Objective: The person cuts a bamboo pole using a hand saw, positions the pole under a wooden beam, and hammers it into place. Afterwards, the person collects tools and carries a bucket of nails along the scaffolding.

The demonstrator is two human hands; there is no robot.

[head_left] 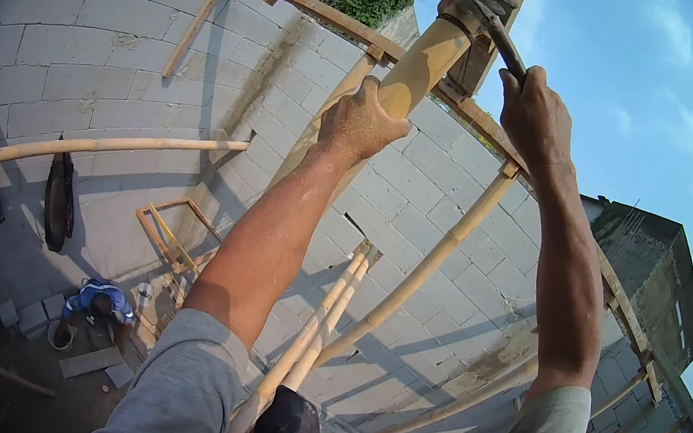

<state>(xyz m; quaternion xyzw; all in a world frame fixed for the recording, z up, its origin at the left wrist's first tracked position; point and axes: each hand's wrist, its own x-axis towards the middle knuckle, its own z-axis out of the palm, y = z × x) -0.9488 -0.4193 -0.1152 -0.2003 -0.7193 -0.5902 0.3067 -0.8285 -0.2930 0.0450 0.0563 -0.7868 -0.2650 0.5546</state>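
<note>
High in front of me rises a thick bamboo pole, its upper end meeting a wooden beam. My left hand is wrapped round this pole, the thumb on its right side. To the right, my raised right hand grips a claw hammer by the handle. The hammer's metal head overlaps the top of the pole and the beam's edge in this view. Just below the hammer head, a dark band circles the bamboo.
A grey block wall surrounds the space. A long timber runs along its top, with a slanted bamboo prop beneath. Paired bamboo poles rise near my legs. Far below crouches a person beside loose blocks.
</note>
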